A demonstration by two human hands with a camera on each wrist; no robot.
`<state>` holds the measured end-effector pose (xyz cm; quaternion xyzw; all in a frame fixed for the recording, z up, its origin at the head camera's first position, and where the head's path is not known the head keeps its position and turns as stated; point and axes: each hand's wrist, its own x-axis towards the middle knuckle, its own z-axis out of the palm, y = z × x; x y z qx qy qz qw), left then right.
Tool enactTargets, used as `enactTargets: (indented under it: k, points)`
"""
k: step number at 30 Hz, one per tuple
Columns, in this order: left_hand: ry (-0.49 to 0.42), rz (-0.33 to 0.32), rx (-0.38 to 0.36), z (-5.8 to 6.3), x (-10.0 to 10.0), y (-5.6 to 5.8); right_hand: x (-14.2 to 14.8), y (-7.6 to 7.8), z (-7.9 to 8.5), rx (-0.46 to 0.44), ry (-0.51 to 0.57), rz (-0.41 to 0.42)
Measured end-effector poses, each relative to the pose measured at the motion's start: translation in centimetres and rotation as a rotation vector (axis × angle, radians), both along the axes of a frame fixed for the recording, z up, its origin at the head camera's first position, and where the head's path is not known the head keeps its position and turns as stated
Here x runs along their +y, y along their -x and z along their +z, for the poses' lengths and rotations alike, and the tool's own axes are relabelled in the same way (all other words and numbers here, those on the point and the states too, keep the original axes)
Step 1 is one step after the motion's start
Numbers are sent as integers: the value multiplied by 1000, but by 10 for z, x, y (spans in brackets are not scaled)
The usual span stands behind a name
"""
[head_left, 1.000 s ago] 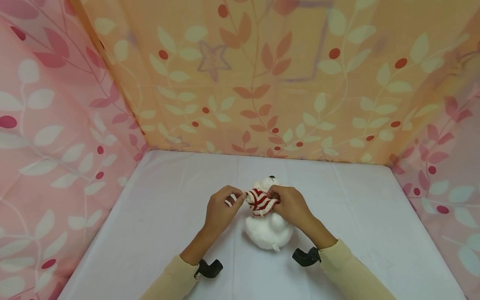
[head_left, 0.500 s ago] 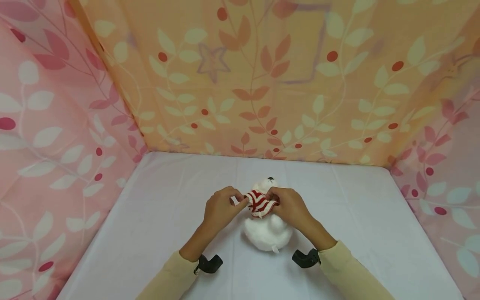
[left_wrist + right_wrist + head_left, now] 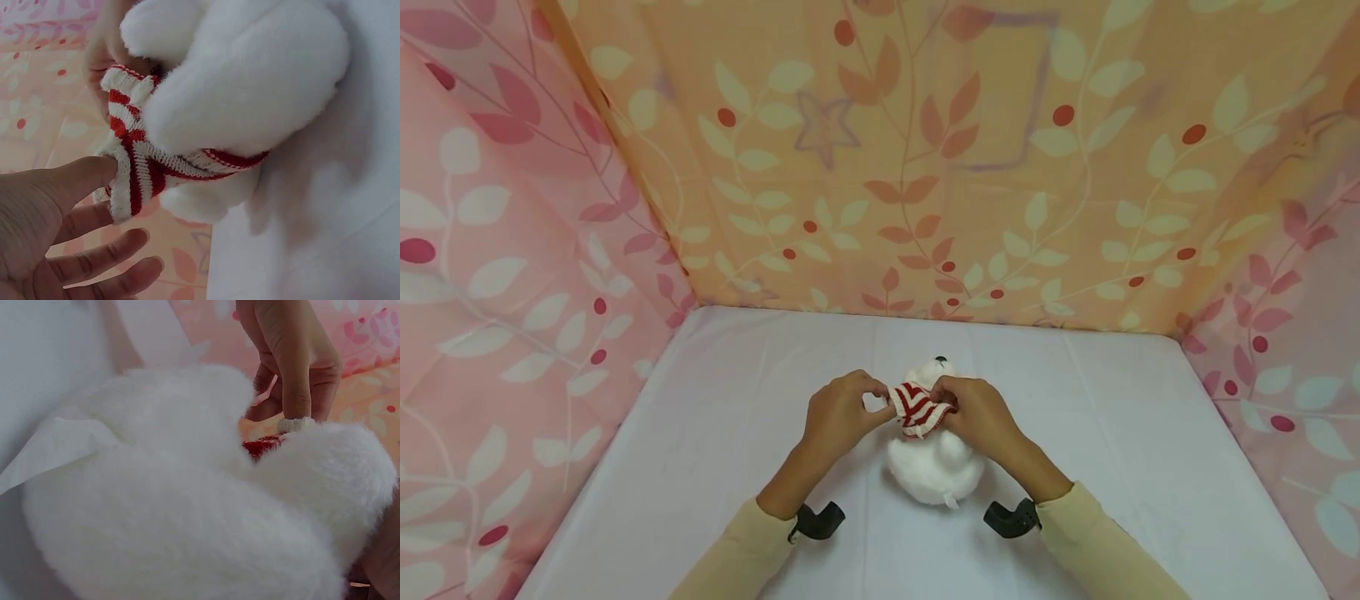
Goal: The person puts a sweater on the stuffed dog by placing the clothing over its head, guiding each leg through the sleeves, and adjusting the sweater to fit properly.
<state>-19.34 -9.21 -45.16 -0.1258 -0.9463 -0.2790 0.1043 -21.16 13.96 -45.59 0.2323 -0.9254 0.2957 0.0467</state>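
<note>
A white plush bear (image 3: 935, 468) lies on the table with its dark nose toward the back wall. Around its upper body is a red-and-white striped knitted garment (image 3: 919, 408). My left hand (image 3: 842, 414) pinches the garment's white ribbed edge between thumb and index finger; the other fingers are spread in the left wrist view. On the opposite side, my right hand (image 3: 983, 412) grips the garment near the bear's neck, its fingertips partly hidden. Fluffy white limbs of the bear (image 3: 250, 81) fill much of the left wrist view. A white tag (image 3: 69, 447) sticks out from its bottom.
The white-covered table (image 3: 760, 358) spreads around the bear. Flowered cloth walls, one orange (image 3: 880, 167) at the back and pink ones (image 3: 512, 333) at the sides, enclose it. Black devices (image 3: 822, 521) sit at both wrists.
The left hand has shifted slightly left, and the garment's edge in it now looks wider and more drawn out. The right hand keeps its hold and the bear lies almost as before.
</note>
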Motion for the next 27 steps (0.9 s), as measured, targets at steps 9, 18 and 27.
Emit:
enactTargets:
  k: [9,18,27]
  points:
    - [-11,-68,-78,-3,-5,11,-3,2,2,78,-22,30]
    - [-112,-144,-204,-6,-5,19,-8,11,4,155,-116,74]
    - [-256,-227,-291,-11,-1,25,-13,14,2,228,-134,55]
